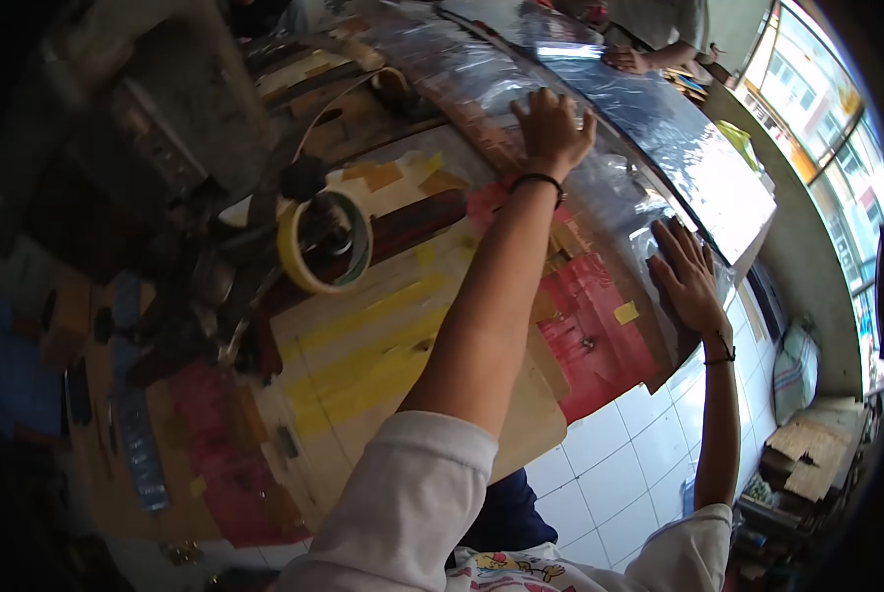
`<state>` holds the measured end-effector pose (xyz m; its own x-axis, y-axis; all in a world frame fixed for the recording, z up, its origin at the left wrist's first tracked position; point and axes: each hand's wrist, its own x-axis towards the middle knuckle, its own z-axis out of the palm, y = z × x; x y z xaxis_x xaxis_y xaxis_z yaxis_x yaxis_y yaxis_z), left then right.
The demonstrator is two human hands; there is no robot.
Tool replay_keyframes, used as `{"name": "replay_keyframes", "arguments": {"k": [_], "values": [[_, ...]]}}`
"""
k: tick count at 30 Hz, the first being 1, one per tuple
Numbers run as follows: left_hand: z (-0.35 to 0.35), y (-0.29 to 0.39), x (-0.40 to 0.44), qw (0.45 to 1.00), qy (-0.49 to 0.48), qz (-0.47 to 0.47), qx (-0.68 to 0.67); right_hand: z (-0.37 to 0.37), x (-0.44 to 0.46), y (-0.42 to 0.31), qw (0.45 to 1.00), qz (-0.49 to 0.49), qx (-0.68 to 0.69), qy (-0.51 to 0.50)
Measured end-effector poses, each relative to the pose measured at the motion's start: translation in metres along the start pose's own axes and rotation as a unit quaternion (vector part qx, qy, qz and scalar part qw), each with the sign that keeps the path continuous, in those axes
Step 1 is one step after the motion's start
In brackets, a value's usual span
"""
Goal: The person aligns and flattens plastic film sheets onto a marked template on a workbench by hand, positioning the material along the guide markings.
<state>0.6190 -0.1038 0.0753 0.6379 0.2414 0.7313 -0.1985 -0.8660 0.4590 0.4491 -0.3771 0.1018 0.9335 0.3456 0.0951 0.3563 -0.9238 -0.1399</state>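
Observation:
My left hand [552,128] reaches forward over a sheet of clear, shiny plastic film [452,64], fingers apart and slightly bent, apparently resting on it. Nearer the right edge of the work surface, my right hand [687,276] lies with its fingers stretched out on the wrinkled film. Between the hands runs a long, dark straight edge, with a glossy, reflective sheet [649,113] beyond it. Neither hand is wrapped round anything. Under the film is a board patched with red tape [590,335].
A co-worker's hand [627,59] rests on the far side of the glossy sheet. At left stands a dark machine [180,109] with a yellow-rimmed roll [294,252] on it. A pale board with yellow tape [363,350] lies before me. A sack [795,370] stands by the wall.

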Motion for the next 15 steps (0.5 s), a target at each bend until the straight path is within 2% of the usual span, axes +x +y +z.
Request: {"name": "replay_keyframes", "arguments": {"k": [3,7,9,10,11,12,13,15], "values": [[-0.015,0.018,-0.002,0.999,-0.012,0.049,-0.002,-0.002,0.002,-0.003,1.000,0.005,-0.007,-0.007],[-0.058,0.066,-0.012,0.965,-0.178,0.184,0.051,0.001,0.000,-0.001,1.000,-0.007,-0.009,0.011],[-0.115,0.101,-0.031,0.905,-0.298,0.282,0.112,0.008,0.004,0.010,0.999,-0.027,0.007,0.032],[-0.127,0.108,-0.045,0.900,-0.309,0.305,0.047,0.009,0.003,0.011,0.999,-0.011,0.001,0.038],[-0.164,0.129,-0.057,0.866,-0.363,0.328,0.100,0.019,0.010,0.032,0.997,-0.040,0.000,0.059],[-0.194,0.140,-0.073,0.837,-0.378,0.382,0.100,0.037,0.019,0.074,0.991,-0.082,-0.084,0.067],[-0.236,0.150,-0.089,0.845,-0.401,0.345,0.076,0.040,0.018,0.083,0.988,-0.115,-0.035,0.102],[-0.283,0.162,-0.124,0.817,-0.434,0.370,0.087,0.026,0.008,0.073,0.970,-0.159,0.073,0.166]]}}
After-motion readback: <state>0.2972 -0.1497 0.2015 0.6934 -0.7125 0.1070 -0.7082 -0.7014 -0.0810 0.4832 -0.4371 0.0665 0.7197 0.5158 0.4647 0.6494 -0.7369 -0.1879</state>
